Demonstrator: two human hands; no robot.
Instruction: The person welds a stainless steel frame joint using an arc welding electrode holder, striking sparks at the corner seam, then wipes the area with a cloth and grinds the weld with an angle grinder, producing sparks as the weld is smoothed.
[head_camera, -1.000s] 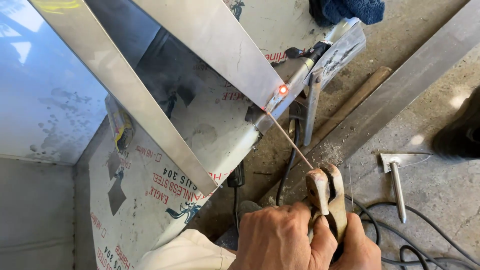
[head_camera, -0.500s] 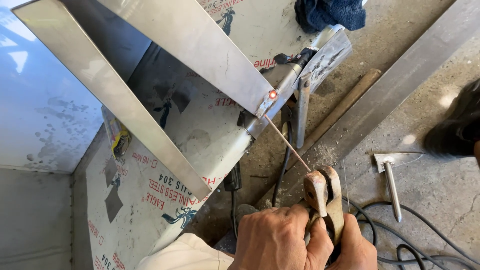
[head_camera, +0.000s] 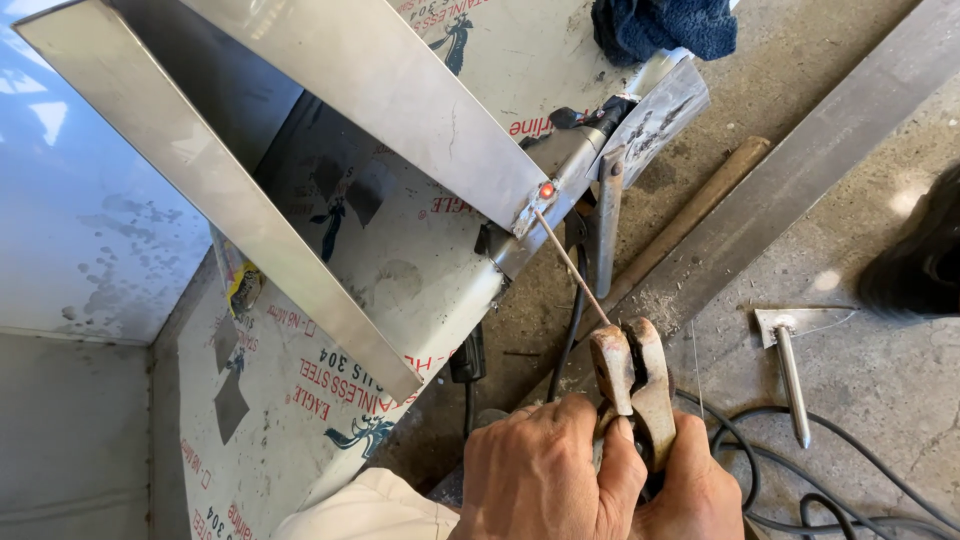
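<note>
Both of my hands grip a worn welding electrode holder at the bottom of the view. My left hand wraps its handle from the left and my right hand from the right. A thin welding rod runs up and left from the holder's jaws. Its tip touches a red glowing spot at the end of a stainless steel strip, where the strip meets a bent steel piece. A second steel strip slants across the left.
Film-covered stainless sheet lies under the strips. A metal clamp hangs by the joint. A blue cloth is at the top. On the concrete lie a chipping hammer, a wooden handle, a flat steel bar and black cables.
The rod tip stays at the joint and the red glow persists. The view has drifted a little, so the joint sits slightly further left in the picture. My hands keep their grip.
</note>
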